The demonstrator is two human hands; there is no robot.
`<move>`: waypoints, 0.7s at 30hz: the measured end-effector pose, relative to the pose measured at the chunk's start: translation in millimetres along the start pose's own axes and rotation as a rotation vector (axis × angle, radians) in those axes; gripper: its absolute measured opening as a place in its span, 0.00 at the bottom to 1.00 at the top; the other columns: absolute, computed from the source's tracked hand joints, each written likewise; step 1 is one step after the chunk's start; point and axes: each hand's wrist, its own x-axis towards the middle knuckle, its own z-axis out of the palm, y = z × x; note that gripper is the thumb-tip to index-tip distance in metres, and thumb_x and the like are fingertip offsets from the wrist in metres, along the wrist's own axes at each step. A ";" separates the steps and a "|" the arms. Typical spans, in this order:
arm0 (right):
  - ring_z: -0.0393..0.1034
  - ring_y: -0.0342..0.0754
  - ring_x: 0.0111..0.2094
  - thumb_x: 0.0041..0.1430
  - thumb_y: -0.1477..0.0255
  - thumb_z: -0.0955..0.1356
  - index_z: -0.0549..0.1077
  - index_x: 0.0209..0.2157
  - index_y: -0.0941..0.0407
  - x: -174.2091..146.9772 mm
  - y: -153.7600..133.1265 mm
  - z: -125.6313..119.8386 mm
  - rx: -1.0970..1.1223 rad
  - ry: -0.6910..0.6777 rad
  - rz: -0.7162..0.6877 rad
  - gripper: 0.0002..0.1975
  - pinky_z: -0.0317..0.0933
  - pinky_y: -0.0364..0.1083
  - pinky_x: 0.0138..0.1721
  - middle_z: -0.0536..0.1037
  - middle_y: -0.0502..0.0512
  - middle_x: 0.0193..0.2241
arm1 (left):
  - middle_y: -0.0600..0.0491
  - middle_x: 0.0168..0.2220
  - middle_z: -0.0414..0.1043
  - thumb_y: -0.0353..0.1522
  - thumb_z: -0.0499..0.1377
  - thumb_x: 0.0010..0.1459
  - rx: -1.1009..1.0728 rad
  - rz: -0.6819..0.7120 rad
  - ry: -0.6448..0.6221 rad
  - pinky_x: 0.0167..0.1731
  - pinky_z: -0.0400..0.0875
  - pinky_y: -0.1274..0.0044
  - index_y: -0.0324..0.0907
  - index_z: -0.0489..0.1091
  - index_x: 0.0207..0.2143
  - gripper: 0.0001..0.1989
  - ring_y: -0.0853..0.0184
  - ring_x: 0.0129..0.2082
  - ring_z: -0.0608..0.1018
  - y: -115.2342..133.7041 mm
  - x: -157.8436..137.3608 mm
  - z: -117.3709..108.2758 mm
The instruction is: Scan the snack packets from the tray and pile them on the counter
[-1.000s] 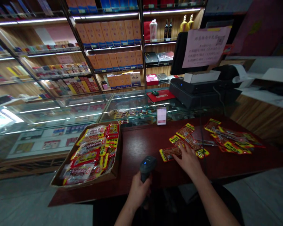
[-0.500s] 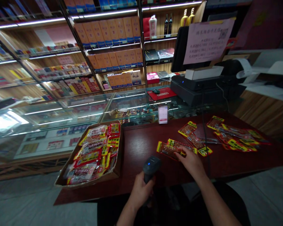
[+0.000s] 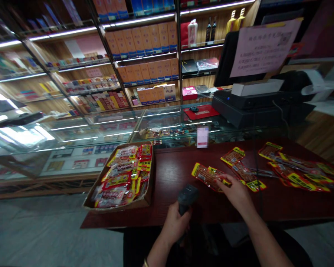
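My left hand is wrapped round the handle of a dark barcode scanner, whose head tilts up over the table's near side. In my right hand, thumb and fingers pinch a flat red-and-yellow snack packet with brown sticks showing through clear film. The yellow corner of another packet shows behind it; whether my fingers also grip that one is unclear. More such packets lie just right of my hand, and a loose pile of them is farther right.
A cardboard box full of snack packets stands on the dark red table at left. Behind are a glass counter, a small pink card, a mouse on a red mat, and a monitor. A cable hangs at right.
The whole view has swung left, so everything sits farther right. The held packet looks more tilted, covering more of the packet behind it. The blue light on the scanner no longer shows.
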 end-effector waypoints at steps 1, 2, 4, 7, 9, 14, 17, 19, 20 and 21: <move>0.80 0.61 0.41 0.53 0.54 0.68 0.79 0.38 0.51 1.3 -10.3 0.9 0.040 -0.001 -0.007 0.18 0.69 0.55 0.43 0.86 0.59 0.38 | 0.60 0.19 0.66 0.32 0.59 0.54 -0.015 -0.005 0.014 0.17 0.63 0.82 0.39 0.69 0.36 0.08 0.72 0.15 0.70 -2.0 1.0 1.6; 0.80 0.60 0.41 0.52 0.54 0.67 0.79 0.39 0.52 2.6 -22.9 3.1 0.082 -0.014 -0.023 0.19 0.70 0.54 0.43 0.86 0.60 0.39 | 0.61 0.19 0.66 0.33 0.59 0.54 -0.028 -0.015 0.022 0.16 0.63 0.82 0.39 0.69 0.37 0.08 0.72 0.15 0.70 -4.1 2.1 2.9; 0.81 0.58 0.41 0.54 0.55 0.68 0.80 0.41 0.52 4.1 -54.3 12.0 0.164 -0.089 -0.086 0.20 0.71 0.52 0.43 0.87 0.58 0.40 | 0.61 0.18 0.66 0.33 0.59 0.55 -0.045 -0.042 0.031 0.14 0.62 0.82 0.39 0.69 0.39 0.10 0.72 0.14 0.69 -7.0 3.9 4.7; 0.81 0.53 0.40 0.57 0.58 0.69 0.81 0.42 0.50 2.7 -110.5 37.5 0.246 -0.265 -0.213 0.15 0.71 0.48 0.41 0.87 0.53 0.39 | 0.60 0.19 0.67 0.31 0.59 0.54 -0.062 -0.042 0.031 0.14 0.63 0.83 0.38 0.70 0.41 0.11 0.72 0.14 0.69 -6.9 3.3 5.3; 0.81 0.51 0.38 0.58 0.62 0.70 0.81 0.41 0.51 1.8 -148.6 61.6 0.255 -0.344 -0.286 0.11 0.71 0.47 0.41 0.87 0.52 0.37 | 0.60 0.19 0.67 0.30 0.59 0.54 -0.079 -0.027 0.022 0.15 0.63 0.83 0.38 0.72 0.41 0.11 0.73 0.15 0.69 -5.5 1.4 4.9; 0.79 0.49 0.39 0.62 0.65 0.73 0.80 0.43 0.55 5.2 -234.1 134.9 0.205 -0.482 -0.384 0.10 0.71 0.53 0.46 0.84 0.53 0.39 | 0.59 0.19 0.68 0.32 0.62 0.54 -0.159 0.006 -0.011 0.19 0.67 0.81 0.36 0.73 0.43 0.14 0.72 0.17 0.69 -4.2 -1.9 4.7; 0.79 0.49 0.41 0.63 0.62 0.72 0.79 0.42 0.56 4.2 -274.3 174.7 0.178 -0.585 -0.397 0.12 0.72 0.55 0.47 0.83 0.53 0.39 | 0.54 0.20 0.72 0.36 0.65 0.53 -0.175 0.025 0.014 0.22 0.68 0.79 0.35 0.76 0.38 0.13 0.69 0.20 0.71 -1.2 -4.0 5.4; 0.79 0.49 0.41 0.64 0.61 0.72 0.79 0.42 0.56 1.2 -290.9 191.5 0.184 -0.644 -0.404 0.13 0.72 0.54 0.47 0.83 0.53 0.40 | 0.50 0.24 0.76 0.36 0.66 0.52 -0.203 0.077 0.031 0.25 0.70 0.77 0.35 0.76 0.33 0.12 0.65 0.25 0.74 2.7 -6.2 5.2; 0.79 0.49 0.41 0.64 0.61 0.72 0.78 0.42 0.56 -0.1 -294.5 195.6 0.200 -0.661 -0.408 0.13 0.73 0.54 0.47 0.83 0.53 0.40 | 0.49 0.26 0.77 0.35 0.66 0.52 -0.218 0.106 0.036 0.28 0.72 0.76 0.35 0.76 0.32 0.10 0.64 0.27 0.76 4.7 -7.3 4.8; 0.78 0.49 0.42 0.64 0.62 0.72 0.78 0.43 0.56 -0.8 -294.2 196.5 0.235 -0.664 -0.410 0.13 0.73 0.54 0.47 0.83 0.53 0.41 | 0.48 0.28 0.78 0.34 0.65 0.51 -0.231 0.124 0.038 0.29 0.72 0.76 0.35 0.76 0.31 0.09 0.63 0.29 0.76 6.4 -8.3 4.3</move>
